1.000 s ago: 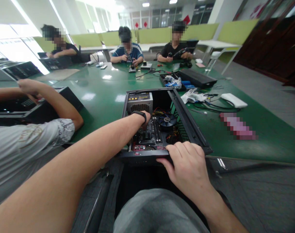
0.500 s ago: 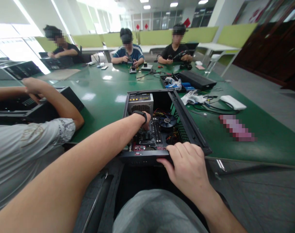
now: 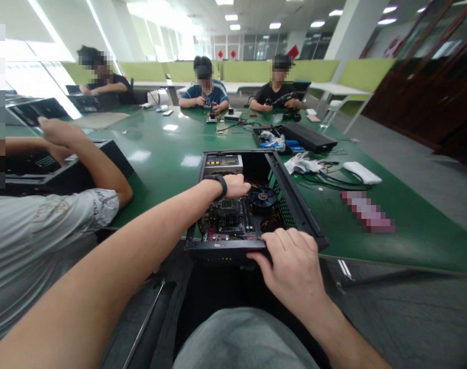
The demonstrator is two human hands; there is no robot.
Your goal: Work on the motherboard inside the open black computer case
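Observation:
An open black computer case (image 3: 300, 205) lies at the near edge of the table. Inside it are a silver power supply (image 3: 224, 163), a motherboard (image 3: 228, 215) and a round black fan (image 3: 262, 197). My left hand (image 3: 235, 186), with a black band at the wrist, is over the case between the power supply and the fan. Its fingers are bent together; whatever they may hold is too small to make out. My right hand (image 3: 289, 253) grips the near rim of the case, thumb on the outer face and fingers over the top.
On the green table (image 3: 160, 136) are a black tray of tools (image 3: 272, 139), white gloves (image 3: 302, 163), cables, a white box (image 3: 362, 172) and a blurred pink packet (image 3: 367, 211). A person's arm (image 3: 99, 159) reaches over another case at left. Three people sit across the table.
My left hand has risen from the motherboard and shifted right toward the fan, uncovering part of the board. My right hand keeps its grip on the rim. The view has tilted up slightly.

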